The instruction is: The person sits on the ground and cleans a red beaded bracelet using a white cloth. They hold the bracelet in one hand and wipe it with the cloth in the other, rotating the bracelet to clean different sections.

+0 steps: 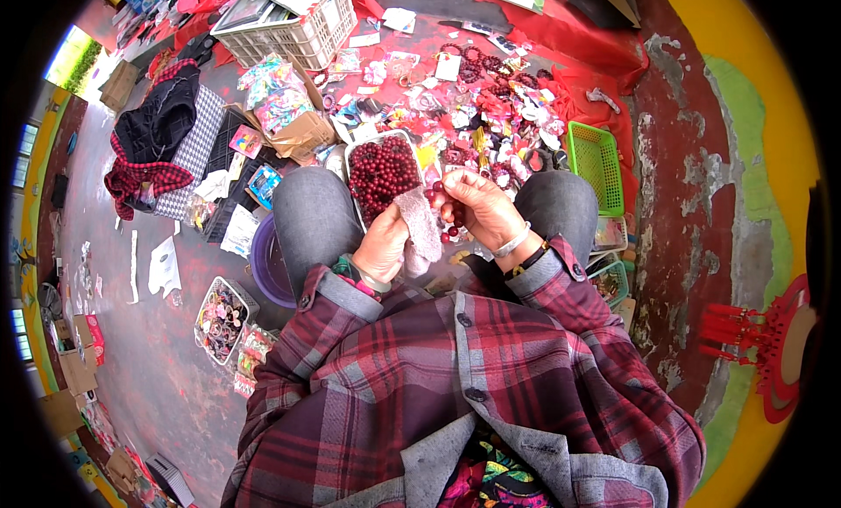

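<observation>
Between my knees, my left hand point(383, 243) is closed on a pinkish-grey cloth point(420, 232) that hangs down from its fingers. Close on its right, my right hand point(487, 212) grips a string of dark red beads point(448, 217), some of them dangling below the fingers. The cloth and the beads are nearly side by side; whether they touch I cannot tell. Just beyond my left hand stands a white basket point(352, 201) heaped with dark red bead strings point(383, 168).
Ahead lies a wide spread of small trinkets point(491, 114). A green basket point(596, 166) stands by my right knee, a purple basin point(267, 263) by my left. Farther left are a cardboard box point(307, 133), a basket of small items point(226, 320) and dark clothing point(162, 123).
</observation>
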A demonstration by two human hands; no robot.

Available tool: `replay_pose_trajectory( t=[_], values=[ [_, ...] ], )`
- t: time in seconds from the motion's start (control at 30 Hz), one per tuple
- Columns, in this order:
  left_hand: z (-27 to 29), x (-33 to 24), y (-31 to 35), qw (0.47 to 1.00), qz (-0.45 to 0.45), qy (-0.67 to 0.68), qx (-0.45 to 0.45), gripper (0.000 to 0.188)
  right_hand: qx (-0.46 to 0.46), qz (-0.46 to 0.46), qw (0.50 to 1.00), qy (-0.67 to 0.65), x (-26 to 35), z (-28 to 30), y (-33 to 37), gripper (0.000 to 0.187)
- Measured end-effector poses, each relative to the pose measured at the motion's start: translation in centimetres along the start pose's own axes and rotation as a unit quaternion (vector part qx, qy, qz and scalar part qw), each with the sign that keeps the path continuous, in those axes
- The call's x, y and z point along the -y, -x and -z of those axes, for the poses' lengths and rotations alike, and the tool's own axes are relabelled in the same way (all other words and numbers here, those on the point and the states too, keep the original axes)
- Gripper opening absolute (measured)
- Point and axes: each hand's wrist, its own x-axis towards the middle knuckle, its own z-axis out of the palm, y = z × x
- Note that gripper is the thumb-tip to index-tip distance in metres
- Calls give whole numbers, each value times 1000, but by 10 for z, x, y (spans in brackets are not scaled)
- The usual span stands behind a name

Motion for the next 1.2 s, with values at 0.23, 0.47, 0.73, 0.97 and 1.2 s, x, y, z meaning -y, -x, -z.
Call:
replay_pose_trajectory(
  t=[0.23,0.47,0.73,0.97,1.2],
  values=[
    [17,1,0,1000,-8,-16,-12,27,52,-32,997,42,10,-14,7,12],
    [14,2,-1,999,30,-1,-41,29,12,11,985,173,10,-14,9,12],
    [-1,-4,0,997,17,75,18,26,-26,36,999,29,6,-4,3,5],
    [3,-1,0,999,-27,-35,-21,26,8,-6,999,45,10,-12,6,7],
    [12,6,1,997,-6,-81,-10,38,37,-13,983,179,0,-4,3,36]
  ],
)
